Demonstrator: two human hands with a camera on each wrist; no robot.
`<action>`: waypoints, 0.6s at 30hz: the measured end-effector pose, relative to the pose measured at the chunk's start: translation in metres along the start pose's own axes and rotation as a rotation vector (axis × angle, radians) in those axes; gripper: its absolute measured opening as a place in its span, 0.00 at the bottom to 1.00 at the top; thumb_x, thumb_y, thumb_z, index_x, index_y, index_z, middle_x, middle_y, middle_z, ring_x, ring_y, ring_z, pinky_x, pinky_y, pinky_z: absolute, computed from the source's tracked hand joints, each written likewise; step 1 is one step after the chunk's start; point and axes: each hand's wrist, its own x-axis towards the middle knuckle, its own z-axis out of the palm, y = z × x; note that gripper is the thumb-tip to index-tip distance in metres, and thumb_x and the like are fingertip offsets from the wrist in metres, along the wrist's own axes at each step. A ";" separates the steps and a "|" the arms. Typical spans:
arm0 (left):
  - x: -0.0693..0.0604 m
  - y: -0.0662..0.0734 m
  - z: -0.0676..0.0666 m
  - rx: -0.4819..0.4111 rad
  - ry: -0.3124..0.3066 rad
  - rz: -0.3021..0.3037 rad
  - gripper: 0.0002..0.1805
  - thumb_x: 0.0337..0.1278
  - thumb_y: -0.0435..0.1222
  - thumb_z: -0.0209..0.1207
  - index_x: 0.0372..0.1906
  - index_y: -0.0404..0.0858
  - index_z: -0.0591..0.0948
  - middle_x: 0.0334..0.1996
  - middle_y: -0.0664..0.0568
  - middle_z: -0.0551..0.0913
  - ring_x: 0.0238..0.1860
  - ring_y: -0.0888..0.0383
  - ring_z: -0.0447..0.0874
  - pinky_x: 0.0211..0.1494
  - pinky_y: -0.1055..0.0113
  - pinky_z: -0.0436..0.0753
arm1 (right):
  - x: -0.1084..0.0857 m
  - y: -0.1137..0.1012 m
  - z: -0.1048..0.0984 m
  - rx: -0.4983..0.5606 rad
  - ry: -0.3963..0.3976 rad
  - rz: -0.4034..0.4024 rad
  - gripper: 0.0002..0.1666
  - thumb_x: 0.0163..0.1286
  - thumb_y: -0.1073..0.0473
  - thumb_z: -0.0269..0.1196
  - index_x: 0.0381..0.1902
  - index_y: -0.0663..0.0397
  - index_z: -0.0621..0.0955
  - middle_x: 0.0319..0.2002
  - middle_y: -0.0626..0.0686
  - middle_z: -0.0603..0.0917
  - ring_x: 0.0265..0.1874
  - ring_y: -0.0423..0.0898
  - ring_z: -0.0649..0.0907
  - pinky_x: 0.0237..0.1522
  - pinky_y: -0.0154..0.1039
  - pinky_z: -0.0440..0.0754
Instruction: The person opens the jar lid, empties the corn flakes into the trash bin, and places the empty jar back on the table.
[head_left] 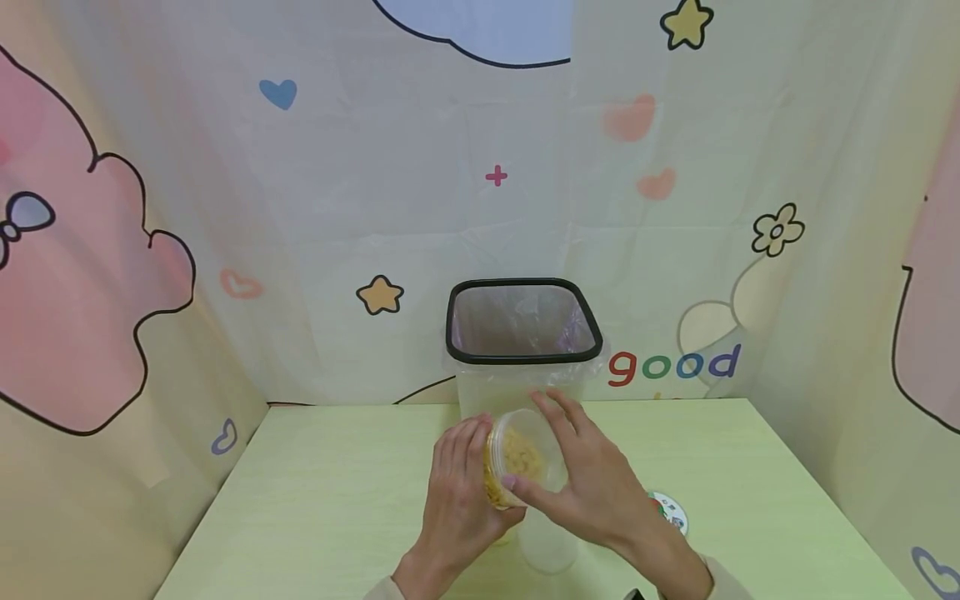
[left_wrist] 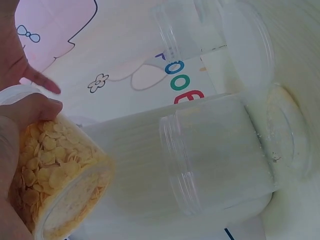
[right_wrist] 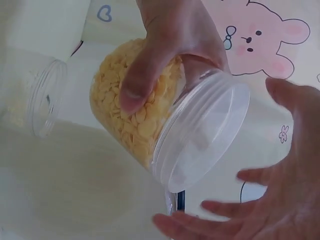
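Observation:
My left hand (head_left: pixel 462 479) grips a clear plastic jar of yellow cereal flakes (right_wrist: pixel 135 100), its thumb and fingers wrapped round the side. The jar is tilted, and its translucent white screw lid (right_wrist: pixel 207 135) faces my right hand. My right hand (head_left: pixel 592 479) is spread around the lid side, thumb and fingers extended. A gap shows between those fingers and the lid in the right wrist view. In the left wrist view, the flakes jar (left_wrist: pixel 62 170) shows its base, with the left thumb across its upper side.
A bin with a black rim (head_left: pixel 525 360) and a clear liner stands at the table's back edge. Clear jars, one (left_wrist: pixel 220 155) nearer and another (left_wrist: pixel 185 30) farther, stand on the table. A printed round disc (head_left: pixel 670 510) lies by the right forearm. Patterned curtains enclose the table.

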 end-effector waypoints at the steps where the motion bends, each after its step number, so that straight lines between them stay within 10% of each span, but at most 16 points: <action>1: 0.000 0.000 0.000 0.006 0.000 -0.004 0.62 0.06 0.49 0.82 0.63 0.32 0.70 0.60 0.46 0.75 0.60 0.49 0.73 0.66 0.55 0.72 | 0.000 -0.002 0.001 -0.009 -0.014 0.053 0.54 0.56 0.29 0.65 0.75 0.36 0.60 0.69 0.54 0.69 0.56 0.57 0.81 0.46 0.57 0.83; 8: 0.000 0.002 0.002 0.039 0.022 0.004 0.60 0.08 0.49 0.82 0.62 0.32 0.70 0.59 0.45 0.75 0.59 0.48 0.73 0.67 0.54 0.71 | 0.000 -0.008 0.007 -0.053 -0.115 0.226 0.58 0.55 0.22 0.60 0.77 0.39 0.57 0.68 0.53 0.72 0.45 0.57 0.85 0.40 0.54 0.83; 18: -0.001 0.002 0.003 0.058 0.030 0.014 0.58 0.15 0.52 0.80 0.62 0.31 0.70 0.58 0.45 0.76 0.59 0.48 0.74 0.65 0.53 0.73 | 0.002 -0.006 0.011 -0.073 -0.067 0.144 0.51 0.53 0.27 0.66 0.70 0.42 0.69 0.60 0.51 0.77 0.43 0.51 0.84 0.37 0.49 0.83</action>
